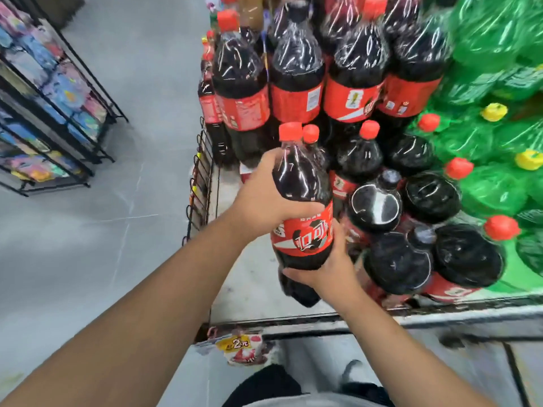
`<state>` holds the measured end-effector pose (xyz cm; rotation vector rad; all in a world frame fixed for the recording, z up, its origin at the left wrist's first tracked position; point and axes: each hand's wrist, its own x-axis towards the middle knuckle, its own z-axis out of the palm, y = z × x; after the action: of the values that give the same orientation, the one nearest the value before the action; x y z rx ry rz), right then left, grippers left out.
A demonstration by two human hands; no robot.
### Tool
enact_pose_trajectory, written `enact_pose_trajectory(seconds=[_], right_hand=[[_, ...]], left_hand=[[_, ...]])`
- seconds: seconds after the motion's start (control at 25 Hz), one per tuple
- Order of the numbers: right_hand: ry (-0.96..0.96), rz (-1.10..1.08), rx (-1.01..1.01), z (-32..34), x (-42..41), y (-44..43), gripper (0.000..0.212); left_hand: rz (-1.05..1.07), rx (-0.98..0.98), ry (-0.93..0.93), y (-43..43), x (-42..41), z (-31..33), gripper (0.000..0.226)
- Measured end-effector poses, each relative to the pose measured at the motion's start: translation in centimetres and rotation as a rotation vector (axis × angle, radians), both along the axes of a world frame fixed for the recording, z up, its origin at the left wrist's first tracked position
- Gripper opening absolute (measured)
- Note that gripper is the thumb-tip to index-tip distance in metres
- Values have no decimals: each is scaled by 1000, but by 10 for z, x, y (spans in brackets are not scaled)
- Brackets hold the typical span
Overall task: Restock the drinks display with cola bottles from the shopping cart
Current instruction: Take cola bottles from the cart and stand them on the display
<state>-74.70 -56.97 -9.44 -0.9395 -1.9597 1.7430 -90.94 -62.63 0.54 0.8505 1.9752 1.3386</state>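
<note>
A low drinks display with a black wire side panel (pixel 199 177) and a pale base holds large dark cola bottles with red labels (pixel 296 92), packed closely in plastic wrap on a raised back row. In front of and below them stand more dark bottles (pixel 432 198), some with red caps and some with black caps. To their right the display is filled with green plastic bottles in shiny wrap (pixel 493 39), topped with yellow and red caps. A bare strip of the pale base lies at the left front, beside the wire panel.

Over that bare strip, both hands hold one large cola bottle with a red cap and red label (pixel 296 177), upright and tilted slightly. The left hand (pixel 264 198) wraps its fingers round the bottle's dark shoulder, just above the label. The right hand (pixel 329 268) cups the lower body below the label, fingers curled under it. Whether the bottle's foot touches the base cannot be told.

A black wire rack of colourful packets (pixel 53 92) stands well apart on the grey floor (pixel 132 69)
</note>
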Motion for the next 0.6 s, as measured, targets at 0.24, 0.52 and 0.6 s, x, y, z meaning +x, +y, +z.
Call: enact_pose_trajectory(seconds=[0.24, 0.52, 0.6], right_hand=[[14, -152, -206, -40, -12, -4, 112], [-70, -477, -398, -88, -40, -11, 131], [-80, -537, -544, -87, -47, -11, 123]], left_hand=[[-68, 7, 267, 16, 7, -37, 102], [-91, 20, 370, 21, 2, -62, 109], [-89, 21, 386, 22, 2, -67, 110]])
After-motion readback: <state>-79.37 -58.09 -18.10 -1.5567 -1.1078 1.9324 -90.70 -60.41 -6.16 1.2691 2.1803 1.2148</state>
